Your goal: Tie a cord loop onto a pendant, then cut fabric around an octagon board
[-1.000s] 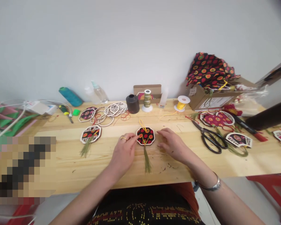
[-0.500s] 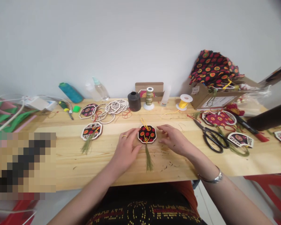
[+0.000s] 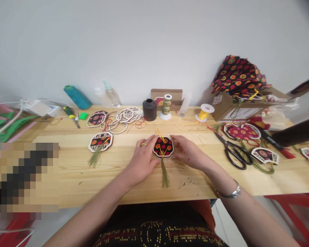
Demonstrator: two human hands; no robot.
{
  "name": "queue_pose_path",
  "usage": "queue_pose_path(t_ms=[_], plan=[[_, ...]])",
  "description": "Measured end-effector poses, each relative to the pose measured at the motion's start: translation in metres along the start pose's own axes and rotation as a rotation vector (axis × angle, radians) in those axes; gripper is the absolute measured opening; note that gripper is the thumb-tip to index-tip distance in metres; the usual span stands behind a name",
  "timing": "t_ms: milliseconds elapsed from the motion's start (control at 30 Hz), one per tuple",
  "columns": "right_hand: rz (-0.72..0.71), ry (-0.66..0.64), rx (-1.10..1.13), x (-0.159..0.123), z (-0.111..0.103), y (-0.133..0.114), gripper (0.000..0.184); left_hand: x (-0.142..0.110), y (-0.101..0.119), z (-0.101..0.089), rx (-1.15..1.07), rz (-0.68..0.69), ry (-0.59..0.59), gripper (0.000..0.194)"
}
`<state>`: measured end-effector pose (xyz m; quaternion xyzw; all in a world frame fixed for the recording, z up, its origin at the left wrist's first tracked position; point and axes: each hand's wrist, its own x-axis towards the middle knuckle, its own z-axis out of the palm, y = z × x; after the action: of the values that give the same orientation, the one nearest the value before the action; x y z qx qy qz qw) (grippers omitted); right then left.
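Observation:
A pendant (image 3: pixel 163 148) of black fabric with red and orange flower prints, edged in pale wood, lies flat on the wooden table (image 3: pixel 74 178). A yellow cord loop (image 3: pixel 160 133) rises from its top, and an olive-green tassel (image 3: pixel 165 175) hangs toward me. My left hand (image 3: pixel 142 159) rests on the table with fingers stretched along the pendant's left edge. On the other side, my right hand (image 3: pixel 189 151) has curved fingers spread at the right edge, its fingertips near or touching it. Neither hand is wrapped around the pendant.
Black-handled scissors (image 3: pixel 235 156) and a fan-shaped pendant (image 3: pixel 264 156) lie to the right. A tasselled pendant (image 3: pixel 100 142) lies left, below stacked wooden frames (image 3: pixel 130 115). Behind stand a black thread cone (image 3: pixel 149 110), a green thread spool (image 3: pixel 166 108), a yellow cord spool (image 3: pixel 204 112) and a cardboard box (image 3: pixel 222 108).
My right hand has moved closer to the pendant's right edge, and my left fingers lie closer along its left edge. The whole view has shifted slightly; the pendant still lies flat.

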<state>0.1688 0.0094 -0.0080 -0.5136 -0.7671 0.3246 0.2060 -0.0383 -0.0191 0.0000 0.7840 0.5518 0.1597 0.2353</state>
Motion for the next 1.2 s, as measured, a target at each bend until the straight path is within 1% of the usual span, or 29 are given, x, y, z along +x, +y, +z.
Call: queue_pose_path(t_ms=[67,133,200,300,367,467,667,833,1200], plan=[[-0.038,-0.018,-0.015,0.001,0.0,0.0,0.062,0.005,0.004,-0.001,0.069,0.018,-0.047,0.069],[-0.043,-0.044,-0.025,0.002,-0.001,-0.002,0.054,0.009,0.011,-0.001,0.144,0.013,-0.07,0.058],[-0.015,-0.059,-0.032,0.002,-0.003,-0.005,0.049,0.012,0.017,0.0,0.214,0.01,-0.053,0.045],[0.004,-0.06,-0.036,0.002,-0.003,-0.007,0.042,0.014,0.022,0.005,0.285,0.026,-0.003,0.038],[-0.004,-0.059,-0.021,0.001,-0.002,-0.006,0.04,0.014,0.023,0.008,0.32,0.038,0.016,0.038],[-0.007,-0.051,0.005,0.0,-0.001,-0.005,0.044,0.014,0.023,0.011,0.358,0.041,0.027,0.039],[-0.01,-0.048,0.007,-0.002,-0.001,-0.006,0.043,0.012,0.022,0.018,0.377,0.046,0.048,0.041],[0.009,-0.056,0.009,-0.002,-0.001,-0.005,0.048,0.01,0.023,0.021,0.394,0.064,0.06,0.041],[-0.031,-0.039,0.017,0.003,0.003,-0.005,0.036,0.009,0.021,0.024,0.407,0.071,0.063,0.039]])
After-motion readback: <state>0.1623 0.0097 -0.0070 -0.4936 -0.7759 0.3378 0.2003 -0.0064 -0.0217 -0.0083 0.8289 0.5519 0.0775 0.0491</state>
